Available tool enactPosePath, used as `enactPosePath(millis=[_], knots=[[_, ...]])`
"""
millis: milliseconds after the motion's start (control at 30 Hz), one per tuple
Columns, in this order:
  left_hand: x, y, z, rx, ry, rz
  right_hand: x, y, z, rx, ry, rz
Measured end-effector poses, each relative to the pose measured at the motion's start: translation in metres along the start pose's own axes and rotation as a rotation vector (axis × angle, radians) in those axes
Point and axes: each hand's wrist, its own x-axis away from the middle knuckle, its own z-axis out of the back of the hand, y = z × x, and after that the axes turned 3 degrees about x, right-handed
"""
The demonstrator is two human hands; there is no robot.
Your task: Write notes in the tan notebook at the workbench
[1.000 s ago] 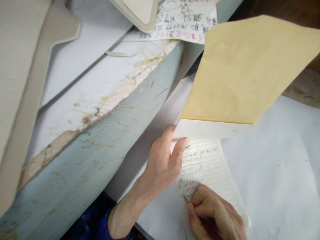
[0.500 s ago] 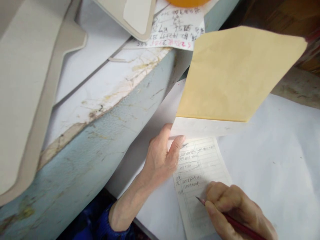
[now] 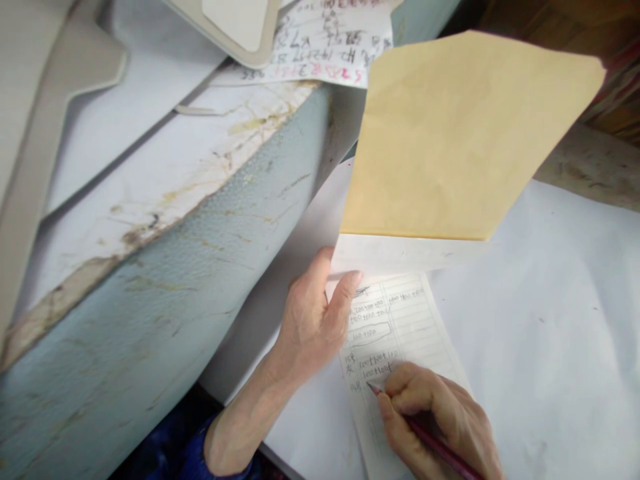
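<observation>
Pencil (image 3: 434,445): pinched in right hand (image 3: 443,417), tip on ruled sheet (image 3: 400,320) near its left margin. Looks light and stiff; best gripped low on the shaft. Left hand (image 3: 310,327): thumb and fingers closed on lifted pages (image 3: 405,257) under tan cover (image 3: 450,133). White paper (image 3: 550,333) beneath.

Soft, even light filled the spot, bright enough and seemingly from overhead, with no hard glare. The tan cover (image 3: 450,133) showed a warm, flat tone. Just under it a pale shadow lay across the top of the lined sheet (image 3: 400,320). Below and right of the cover the white paper (image 3: 560,320) looked nearly washed out. Below the cover, the left hand (image 3: 313,323) threw a faint shadow. The right hand (image 3: 440,420) and red pencil (image 3: 435,445) looked slightly smeared. Far left of the cover the bench edge (image 3: 150,300) bowed with the lens and the grey boards (image 3: 50,100) went soft. The corner above and right of the cover was dark.
</observation>
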Motion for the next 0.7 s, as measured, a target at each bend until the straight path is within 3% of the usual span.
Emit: enactPosePath(millis=[200, 367, 533, 700], knots=[[-0.0006, -0.0008, -0.0004, -0.022, 0.004, 0.01, 0.0002, 0.0012, 0.0018, -0.035, -0.075, 0.012], [-0.0005, -0.0017, -0.0012, 0.001, 0.005, 0.017, -0.0002, 0.0022, 0.0018, -0.045, -0.015, -0.027], [-0.0006, -0.0024, -0.0013, 0.0, 0.005, 0.015, 0.0026, 0.0025, 0.0021, -0.071, -0.075, -0.02], [0.0, -0.0026, -0.0014, 0.016, -0.005, 0.012, 0.0022, 0.0021, 0.0025, -0.04, -0.048, -0.029]])
